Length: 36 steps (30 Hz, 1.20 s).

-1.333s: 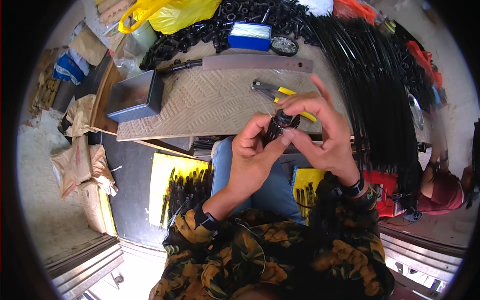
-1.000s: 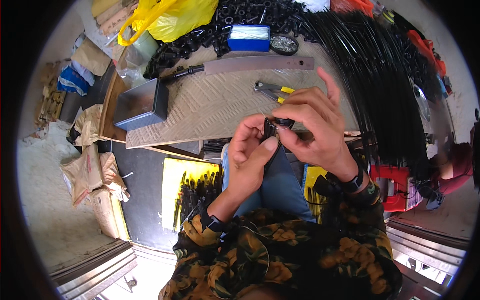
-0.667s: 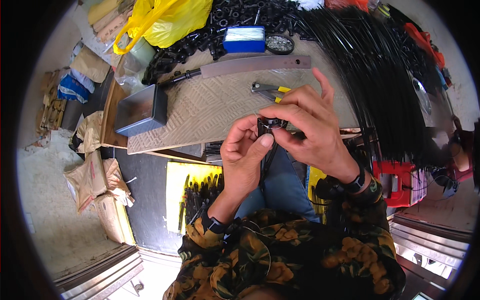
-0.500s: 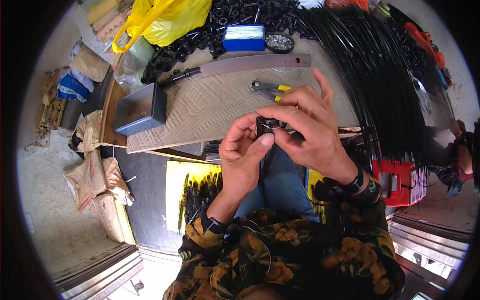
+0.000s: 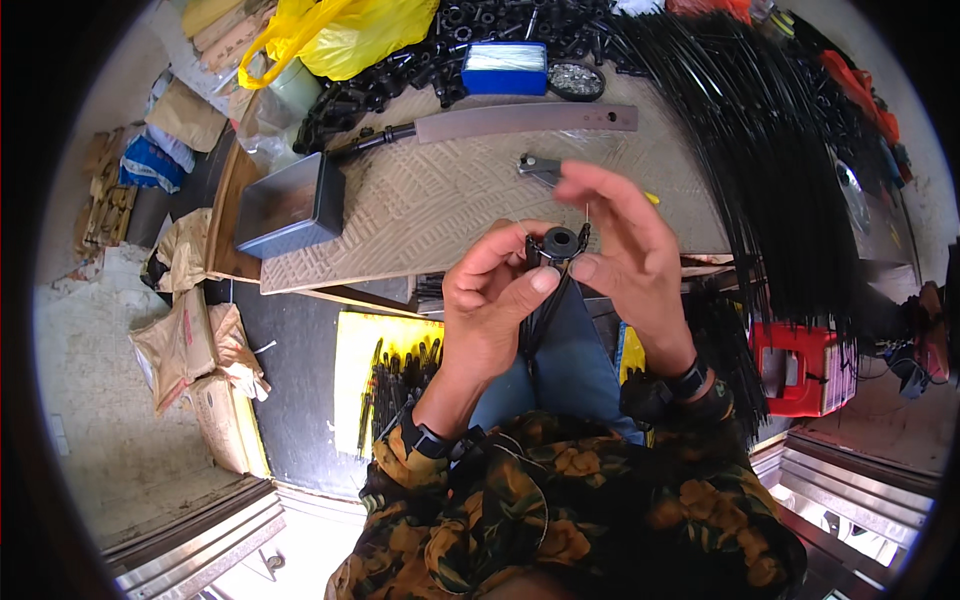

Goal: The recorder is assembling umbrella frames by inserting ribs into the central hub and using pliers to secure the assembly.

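Over my lap, my left hand (image 5: 490,295) pinches a black ring-shaped umbrella hub (image 5: 561,243) between thumb and fingers. The hub's round hole faces up, and thin black ribs hang from it below my hands. At its right side, my right hand (image 5: 635,265) is spread, with the thumb tip against the hub and the index finger raised, blurred by motion. A fine wire (image 5: 587,213) stands up near the hub's right edge. Beyond my right fingers lie pliers (image 5: 540,165) with yellow grips, partly hidden by that hand.
On the board (image 5: 400,220) rest a long blade (image 5: 530,122), a grey open box (image 5: 290,212), a blue box of white strips (image 5: 504,68) and a small dark dish (image 5: 576,80). Black ribs (image 5: 760,180) drape over the right side. A red stool (image 5: 785,370) stands at right.
My right hand has drawn away to the right and lifted its index finger, uncovering the hub, which now faces up. The left hand keeps its grip. The whole view has shifted slightly.
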Each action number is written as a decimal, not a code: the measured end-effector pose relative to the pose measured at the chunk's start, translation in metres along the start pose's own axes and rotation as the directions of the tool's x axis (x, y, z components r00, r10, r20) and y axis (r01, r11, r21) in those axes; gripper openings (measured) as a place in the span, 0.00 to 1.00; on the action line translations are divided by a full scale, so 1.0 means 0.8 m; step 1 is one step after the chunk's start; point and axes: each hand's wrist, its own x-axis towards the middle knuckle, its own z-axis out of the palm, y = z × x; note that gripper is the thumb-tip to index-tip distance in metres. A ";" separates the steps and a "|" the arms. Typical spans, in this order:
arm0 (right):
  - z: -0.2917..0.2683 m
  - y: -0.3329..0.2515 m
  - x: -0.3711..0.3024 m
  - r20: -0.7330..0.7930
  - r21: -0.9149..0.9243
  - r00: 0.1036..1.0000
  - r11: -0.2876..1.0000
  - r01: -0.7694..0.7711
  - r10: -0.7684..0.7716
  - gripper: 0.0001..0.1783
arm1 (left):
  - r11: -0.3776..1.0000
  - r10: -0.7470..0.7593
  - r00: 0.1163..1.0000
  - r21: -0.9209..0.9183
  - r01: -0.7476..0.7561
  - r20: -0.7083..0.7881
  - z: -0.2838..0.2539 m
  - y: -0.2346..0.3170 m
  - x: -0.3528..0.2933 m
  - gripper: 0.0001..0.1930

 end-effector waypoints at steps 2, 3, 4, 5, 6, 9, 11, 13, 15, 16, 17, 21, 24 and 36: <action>-0.006 0.019 -0.015 0.063 0.307 0.988 0.939 -0.156 0.144 0.14 | 0.997 0.009 1.000 -0.079 -0.007 0.014 0.003 0.004 -0.002 0.14; -0.007 0.024 -0.015 0.060 0.312 0.988 0.937 -0.157 0.145 0.14 | 0.987 0.019 0.999 -0.160 -0.014 0.027 0.002 0.004 -0.003 0.13; -0.007 0.028 -0.015 0.133 0.359 0.982 0.917 -0.174 0.134 0.12 | 0.988 0.014 1.000 -0.154 -0.010 0.026 -0.001 0.005 -0.004 0.13; -0.006 0.030 -0.016 0.206 0.404 0.971 0.894 -0.193 0.117 0.09 | 0.988 0.019 0.998 -0.157 -0.011 0.055 -0.004 0.006 -0.004 0.13; -0.004 0.028 -0.016 0.205 0.412 0.972 0.890 -0.192 0.115 0.09 | 0.987 0.026 0.996 -0.159 -0.012 0.084 -0.006 0.010 -0.006 0.13; 0.002 0.014 -0.016 0.302 0.378 0.935 0.877 -0.297 0.187 0.08 | 0.997 0.009 0.997 -0.072 -0.003 0.077 -0.014 0.021 -0.017 0.13; 0.009 0.009 -0.020 0.253 0.247 0.916 0.895 -0.372 0.311 0.08 | 0.998 0.016 1.000 -0.066 -0.016 -0.010 -0.012 0.023 -0.026 0.12; 0.026 0.003 -0.026 0.201 0.167 0.940 0.936 -0.310 0.276 0.09 | 0.998 0.032 0.994 -0.055 -0.037 -0.100 -0.011 0.025 -0.035 0.12; 0.040 0.000 -0.031 0.150 0.079 0.959 0.964 -0.252 0.239 0.09 | 0.994 0.091 0.979 0.070 -0.079 -0.184 -0.013 0.024 -0.042 0.14; 0.045 0.000 -0.034 0.112 0.055 0.965 0.968 -0.246 0.238 0.09 | 0.994 0.092 0.979 0.072 -0.080 -0.184 -0.013 0.026 -0.044 0.14; 0.049 0.001 -0.036 0.075 0.031 0.969 0.970 -0.240 0.237 0.10 | 0.995 0.088 0.980 0.062 -0.078 -0.179 -0.012 0.028 -0.045 0.14; 0.052 0.008 -0.041 0.142 0.040 0.964 0.971 -0.234 0.227 0.13 | 0.999 0.043 0.991 -0.005 -0.044 -0.126 -0.020 0.034 -0.056 0.13; 0.044 0.015 -0.038 0.268 0.022 0.940 0.974 -0.225 0.211 0.13 | 1.000 0.006 0.997 -0.021 -0.008 -0.072 -0.020 0.039 -0.059 0.14; 0.042 0.007 -0.011 0.654 -0.166 0.662 0.923 -0.346 0.366 0.16 | 0.996 -0.044 0.996 0.086 0.038 0.071 -0.046 0.049 -0.079 0.14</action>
